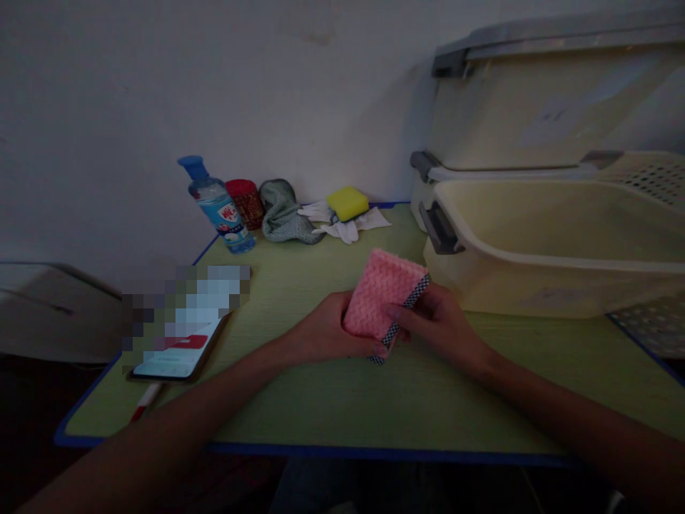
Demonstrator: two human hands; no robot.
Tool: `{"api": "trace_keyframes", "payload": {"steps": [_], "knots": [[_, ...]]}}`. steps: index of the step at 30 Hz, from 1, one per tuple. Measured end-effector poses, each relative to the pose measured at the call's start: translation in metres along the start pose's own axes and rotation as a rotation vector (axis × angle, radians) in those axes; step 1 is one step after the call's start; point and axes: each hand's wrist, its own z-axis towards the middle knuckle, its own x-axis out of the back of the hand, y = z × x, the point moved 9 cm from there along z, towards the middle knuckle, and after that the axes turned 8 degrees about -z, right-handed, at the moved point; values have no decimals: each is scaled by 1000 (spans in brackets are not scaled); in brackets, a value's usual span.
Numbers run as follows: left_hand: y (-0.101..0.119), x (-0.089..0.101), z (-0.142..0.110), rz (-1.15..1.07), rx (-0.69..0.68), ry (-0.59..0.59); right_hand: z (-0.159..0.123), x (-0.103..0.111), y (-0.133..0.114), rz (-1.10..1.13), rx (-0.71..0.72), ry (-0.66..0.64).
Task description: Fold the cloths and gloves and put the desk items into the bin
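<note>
A folded pink cloth (pixel 379 294) with a checked black-and-white edge is held just above the green table (pixel 300 400), near its middle. My left hand (pixel 321 330) grips the cloth from the left, its fingers wrapped under it. My right hand (pixel 439 323) holds the right side, thumb pressed on the checked edge. Both hands are closed on the cloth.
A phone (pixel 179 350) lies at the left, a red pen (pixel 145 402) by it. Along the wall stand a water bottle (pixel 218 207), a red cup (pixel 245 203), a grey cloth (pixel 283 213), a yellow sponge (pixel 347 203) on white gloves. Cream plastic bins (pixel 556 235) fill the right.
</note>
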Motion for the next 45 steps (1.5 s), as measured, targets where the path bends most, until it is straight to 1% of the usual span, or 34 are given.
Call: {"api": "trace_keyframes", "payload": {"steps": [3, 6, 9, 14, 17, 20, 24, 27, 32, 34, 38, 42, 45], "knots": [[-6, -2, -3, 96, 57, -44, -1, 0, -3, 21, 5, -15], [-7, -2, -4, 140, 75, -60, -2, 1, -5, 13, 22, -22], [-6, -2, -3, 112, 74, -73, -3, 1, -5, -60, 37, -33], [-4, -3, -3, 27, 73, -93, -5, 2, -10, -107, 119, -18], [-3, -10, -5, -58, 95, -138, -7, 4, -9, -136, 112, 8], [-6, -17, -6, -83, 144, -177, -8, 7, -6, -149, 88, 27], [-14, -16, -8, -58, 217, -166, -9, 7, -5, -123, 87, 6], [-16, -15, -8, -31, 232, -174, -10, 8, -7, -96, 100, 3], [-16, -12, -8, 28, 243, -146, -14, 11, -18, -222, 183, 27], [-16, -13, -8, 34, 255, -144, -15, 12, -18, -265, 187, 34], [-17, -14, -7, 64, 271, -144, -16, 12, -14, -286, 148, 44], [-21, -10, -8, 104, 308, -95, -15, 12, -8, -249, 80, 50], [-22, -12, -8, 71, 322, -120, -15, 11, -6, -204, 55, 53]]}}
